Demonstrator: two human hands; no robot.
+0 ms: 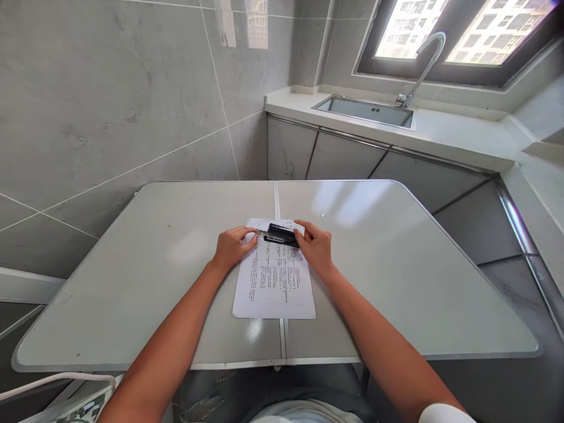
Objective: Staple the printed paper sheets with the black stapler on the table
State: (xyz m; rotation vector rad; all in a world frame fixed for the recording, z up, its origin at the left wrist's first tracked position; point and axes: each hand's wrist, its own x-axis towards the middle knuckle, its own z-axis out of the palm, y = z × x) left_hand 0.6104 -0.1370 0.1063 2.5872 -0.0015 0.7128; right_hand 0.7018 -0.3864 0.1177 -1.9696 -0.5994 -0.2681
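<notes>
A black stapler (284,230) lies above the upper part of a printed sheet of paper (273,294). My right hand (316,247) grips its right end between thumb and fingers. From the left, my left hand (234,244) has thumb and fingers closed around the narrow metal tip that sticks out at the stapler's other end. The stapler's black top looks raised from its metal part and base. Whether anything small sits between my left fingertips is too fine to make out. Several columns of dark print show on the paper.
The paper rests across the middle seam of a pale folding table (388,282). A grey tiled wall (132,88) rises on the left. Beyond the table's far right stands a counter with a sink (365,111) and a tall faucet (425,64), below a window (480,35).
</notes>
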